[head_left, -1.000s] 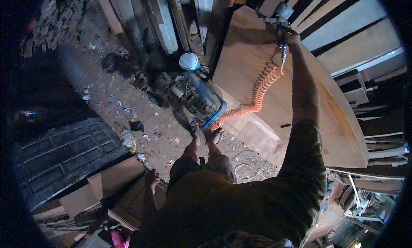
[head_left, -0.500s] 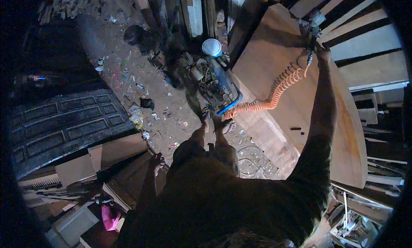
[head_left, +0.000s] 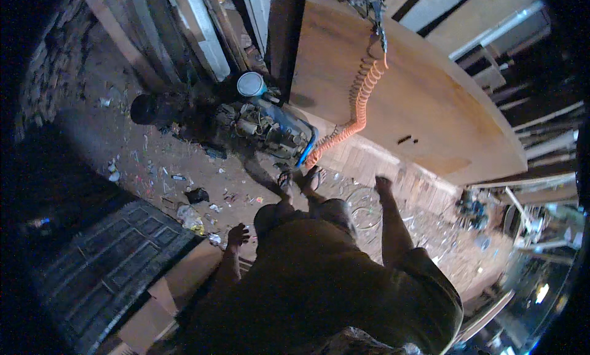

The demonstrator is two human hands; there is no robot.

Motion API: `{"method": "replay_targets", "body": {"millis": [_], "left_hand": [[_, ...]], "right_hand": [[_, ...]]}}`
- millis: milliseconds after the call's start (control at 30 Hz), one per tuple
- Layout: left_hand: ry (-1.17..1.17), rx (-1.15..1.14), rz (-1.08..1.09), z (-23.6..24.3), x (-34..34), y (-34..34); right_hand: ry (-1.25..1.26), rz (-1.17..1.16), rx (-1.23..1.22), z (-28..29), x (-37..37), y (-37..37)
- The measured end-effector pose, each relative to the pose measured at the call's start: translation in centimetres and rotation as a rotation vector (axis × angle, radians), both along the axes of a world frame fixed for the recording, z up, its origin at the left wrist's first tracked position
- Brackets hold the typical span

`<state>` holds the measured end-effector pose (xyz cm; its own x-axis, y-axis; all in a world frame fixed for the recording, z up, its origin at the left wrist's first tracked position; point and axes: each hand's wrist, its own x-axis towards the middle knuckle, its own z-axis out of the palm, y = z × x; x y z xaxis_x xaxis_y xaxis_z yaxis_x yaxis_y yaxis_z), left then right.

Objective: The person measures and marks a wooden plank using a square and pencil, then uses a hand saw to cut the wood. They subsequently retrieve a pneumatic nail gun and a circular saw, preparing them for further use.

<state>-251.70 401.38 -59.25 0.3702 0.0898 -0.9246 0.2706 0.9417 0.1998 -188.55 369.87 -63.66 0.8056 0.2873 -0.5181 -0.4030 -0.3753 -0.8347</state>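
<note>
My left hand (head_left: 238, 235) hangs at my left side, its fingers loose and apart, with nothing in it. My right hand (head_left: 383, 182) is lowered on the right, in front of the lower edge of a large curved wooden board (head_left: 424, 109). It looks small and dark, and how its fingers lie does not show. Away from both hands, a spray gun (head_left: 373, 14) is at the board's top edge. A coiled orange air hose (head_left: 364, 97) runs down from it to an air compressor (head_left: 270, 134) with a blue rim, by my feet.
A pale-lidded can (head_left: 251, 84) stands at the compressor's far end. Litter and a black scrap (head_left: 197, 196) lie on the dirt floor. A dark panelled door (head_left: 123, 250) lies at the left. Loose cables (head_left: 365, 210) are on the floor at the right; planks (head_left: 196, 29) lean at the back.
My right hand has let go of the spray gun and dropped to my side. The gun stays at the board's top. The view has turned to the right.
</note>
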Motion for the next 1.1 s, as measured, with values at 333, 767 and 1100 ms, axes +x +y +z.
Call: {"method": "replay_targets", "body": {"millis": [333, 767, 1100], "left_hand": [[0.409, 0.619, -0.355, -3.2, 8.7, 18.6], [-0.169, 0.793, -0.982, 1.2, 41.2, -0.1], [-0.164, 0.693, -1.616, 5.8, 54.7, -41.1]], "right_hand": [[0.633, -0.663, -0.375, 9.5, -31.8, -25.6], [0.444, -0.988, 0.041, 7.9, -38.3, -33.9], [0.164, -1.389, -0.022, 8.7, -39.2, -59.2]]}}
